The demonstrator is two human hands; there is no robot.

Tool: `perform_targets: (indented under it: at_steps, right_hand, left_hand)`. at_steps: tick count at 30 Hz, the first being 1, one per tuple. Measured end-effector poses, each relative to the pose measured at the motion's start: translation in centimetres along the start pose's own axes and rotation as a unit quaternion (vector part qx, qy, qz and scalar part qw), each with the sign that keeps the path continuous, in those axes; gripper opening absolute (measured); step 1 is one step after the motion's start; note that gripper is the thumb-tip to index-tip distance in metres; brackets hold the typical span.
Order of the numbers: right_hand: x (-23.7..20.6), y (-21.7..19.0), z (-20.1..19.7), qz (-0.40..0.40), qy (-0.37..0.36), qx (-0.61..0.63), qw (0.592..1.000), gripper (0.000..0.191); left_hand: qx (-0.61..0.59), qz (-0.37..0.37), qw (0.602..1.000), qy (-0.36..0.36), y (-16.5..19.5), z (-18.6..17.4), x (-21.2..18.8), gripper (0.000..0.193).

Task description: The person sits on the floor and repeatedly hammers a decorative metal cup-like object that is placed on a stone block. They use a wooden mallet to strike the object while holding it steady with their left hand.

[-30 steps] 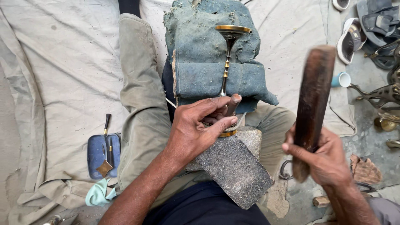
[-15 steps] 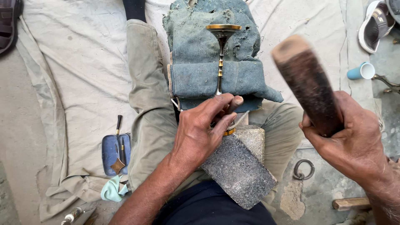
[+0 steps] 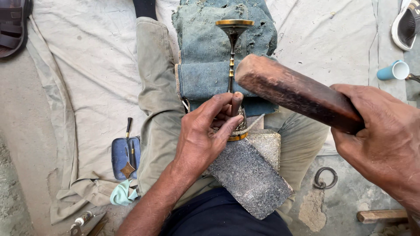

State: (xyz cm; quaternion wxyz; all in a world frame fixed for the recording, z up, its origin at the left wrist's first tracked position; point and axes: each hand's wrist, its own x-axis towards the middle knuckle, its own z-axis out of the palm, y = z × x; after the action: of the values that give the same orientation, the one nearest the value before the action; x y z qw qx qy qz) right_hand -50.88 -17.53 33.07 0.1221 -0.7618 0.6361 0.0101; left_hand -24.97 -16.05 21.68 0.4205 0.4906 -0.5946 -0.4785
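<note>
Here your left hand [image 3: 205, 135] pinches a short dark punch [image 3: 236, 105] between thumb and fingertips, holding it upright against the ringed end of a slender brass stemmed piece [image 3: 232, 52]. That end sits at the far edge of a grey stone block [image 3: 249, 179], which lies across your lap, tilted toward your right knee. The stem runs away from you over a folded blue-grey cloth pad [image 3: 201, 57] on your left leg, and its flared round top lies near the pad's far edge.

Your right hand [image 3: 385, 140] is closed in a full fist around a thick, dark wooden mallet [image 3: 297, 94]. The mallet slants across the view, its blunt pale end hanging just beside the top of the punch; you cannot tell from here whether the two touch.

You sit on a pale ground sheet [image 3: 87, 70]. Near its left edge, beside your left leg, lies a small blue pouch [image 3: 124, 157] with thin tools on it. A light blue cup [image 3: 393, 70] stands toward the right edge, a white shoe [image 3: 407, 26] rests at the far right corner, and an iron ring [image 3: 326, 177] lies on the bare floor by your right knee.
</note>
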Motion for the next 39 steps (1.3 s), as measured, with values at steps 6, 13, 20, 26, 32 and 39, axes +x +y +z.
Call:
perform_targets:
  at_steps: [6,13,20,26,32,39]
  right_hand:
    - [0.8,-1.0,-1.3,-0.013,0.01,-0.025,1.0,0.043]
    - [1.6,-1.1,-1.9,-0.037,-0.013,-0.072,0.997,0.044]
    - [1.6,-1.0,-1.9,-0.013,-0.012,-0.026,0.999,0.049]
    - [1.8,-1.0,-2.3,-0.035,-0.017,-0.004,0.999,0.049]
    - [2.1,-0.9,-1.8,-0.106,0.022,-0.034,0.994,0.046]
    - [2.5,-1.5,-2.0,-0.042,-0.026,-0.085,0.995,0.047]
  left_hand:
    - [0.038,0.0,0.998,0.041,0.1,1.0,-0.2,0.053]
    - [0.083,0.069,0.993,0.055,0.4,1.0,-0.6,0.047]
    - [0.078,0.032,0.995,0.045,0.3,0.6,-0.3,0.047]
    - [0.103,0.048,0.993,0.04,0.2,0.5,-0.3,0.045]
    - [0.092,0.057,0.994,0.033,-0.1,0.2,-0.2,0.048]
    - [0.084,0.06,0.994,0.03,0.1,-0.3,0.0,0.048]
